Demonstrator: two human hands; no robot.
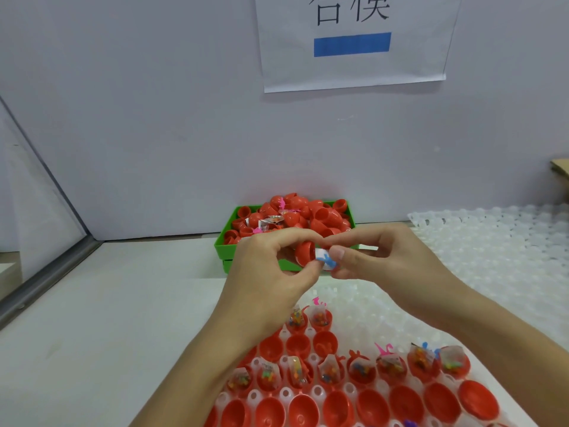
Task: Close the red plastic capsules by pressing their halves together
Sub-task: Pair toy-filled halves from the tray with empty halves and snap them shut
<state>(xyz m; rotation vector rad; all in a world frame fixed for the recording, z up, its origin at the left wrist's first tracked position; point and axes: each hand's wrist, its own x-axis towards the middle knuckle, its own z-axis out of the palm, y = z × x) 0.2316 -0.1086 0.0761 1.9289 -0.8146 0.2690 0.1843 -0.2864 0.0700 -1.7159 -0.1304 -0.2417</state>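
- Both hands meet above the bench, in front of the green tray heaped with loose red capsule halves.
- From the head view, the left hand has its fingers curled round a red capsule half, open side turned towards the other hand.
- Opposite it, the right hand pinches a small white packet with a blue toy piece at the mouth of that half; whether it is fully inside I cannot tell.
- Nearer the person, a white holder tray carries rows of red halves: some hold little filled bags, others nearest the camera are empty.
- To do this step well, I would judge, tuck the packet wholly below the rim so nothing is trapped, line the two rims up squarely, then press evenly.
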